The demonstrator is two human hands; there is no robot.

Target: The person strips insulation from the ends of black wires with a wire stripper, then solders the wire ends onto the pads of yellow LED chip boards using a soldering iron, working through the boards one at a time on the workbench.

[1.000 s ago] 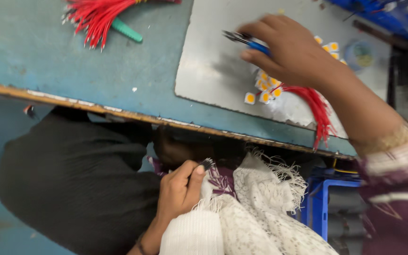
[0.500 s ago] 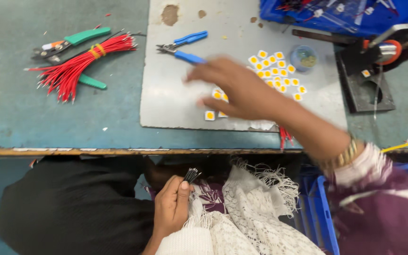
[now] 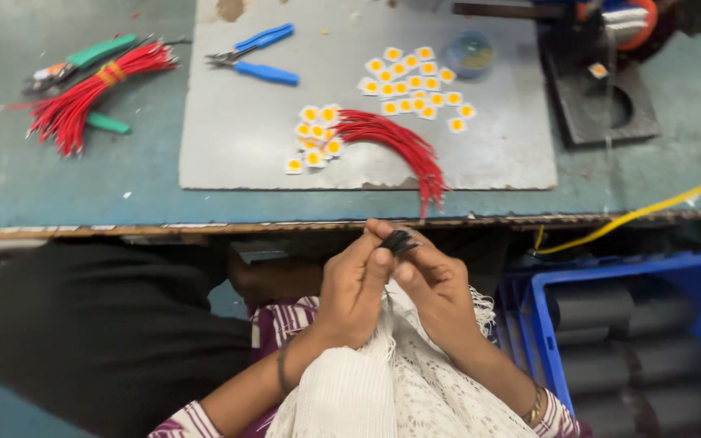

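Black wires, a small bundle, sit pinched between the fingertips of both hands just below the bench edge, over a white knit shawl. Left hand and right hand press together around them; how many strands cannot be told. On the grey mat lie one red wire bundle, two clusters of small yellow squares and blue pliers. A second red bundle lies farther left. Right, a blue crate is cut off.
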